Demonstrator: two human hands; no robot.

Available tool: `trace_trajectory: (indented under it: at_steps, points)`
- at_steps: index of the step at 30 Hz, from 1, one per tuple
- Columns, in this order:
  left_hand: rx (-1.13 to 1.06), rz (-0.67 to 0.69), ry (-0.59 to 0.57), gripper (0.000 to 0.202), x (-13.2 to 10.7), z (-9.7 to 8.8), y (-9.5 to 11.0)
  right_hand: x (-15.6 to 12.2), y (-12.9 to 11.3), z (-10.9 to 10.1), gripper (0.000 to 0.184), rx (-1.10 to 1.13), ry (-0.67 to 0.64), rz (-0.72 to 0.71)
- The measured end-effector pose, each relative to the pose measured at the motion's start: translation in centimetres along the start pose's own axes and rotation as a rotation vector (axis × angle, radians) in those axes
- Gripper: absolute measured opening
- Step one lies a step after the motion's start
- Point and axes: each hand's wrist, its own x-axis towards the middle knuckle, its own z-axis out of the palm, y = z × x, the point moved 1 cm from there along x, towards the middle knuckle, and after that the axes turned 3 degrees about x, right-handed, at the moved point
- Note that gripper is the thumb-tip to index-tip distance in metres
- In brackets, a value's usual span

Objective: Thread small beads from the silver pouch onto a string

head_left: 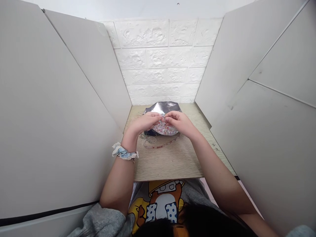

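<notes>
My left hand (149,120) and my right hand (178,121) meet fingertip to fingertip above a silver foil bag (163,107). Each hand's thumb and fingers are pinched together; whatever lies between them is too small to make out. Many tiny pale and red beads (166,129) lie in the mouth of the bag, partly covered by my hands. Below the bag, a thin strand strung with pinkish beads (161,146) curves across the table, its right end rising toward my right hand. A clear loop of strand (149,140) lies under my left wrist.
The narrow wooden table (168,164) sits between a grey panel on the left (61,115) and one on the right (266,131). A white brick-patterned wall (158,59) closes the back. Small metal bits (215,147) lie near the table's right edge.
</notes>
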Motion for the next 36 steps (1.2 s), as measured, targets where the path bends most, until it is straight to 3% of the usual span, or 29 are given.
trace_trajectory:
  at_steps: [5, 12, 25, 36]
  points:
    - [0.16, 0.038, -0.057, 0.025, -0.19, 0.17, 0.22, -0.4, 0.31, 0.18, 0.012, 0.171, -0.027, 0.031]
    - [0.294, 0.021, -0.065, 0.027, -0.25, 0.06, 0.29, -0.56, 0.4, 0.35, 0.012, 0.183, -0.041, 0.056]
    - [0.307, 0.024, -0.049, 0.026, -0.09, 0.01, 0.07, -0.68, 0.09, 0.61, 0.004, 0.354, -0.023, 0.152]
    - [0.312, 0.031, -0.058, 0.027, -0.13, 0.05, 0.26, -0.65, 0.16, 0.64, 0.005, 0.364, -0.023, 0.137]
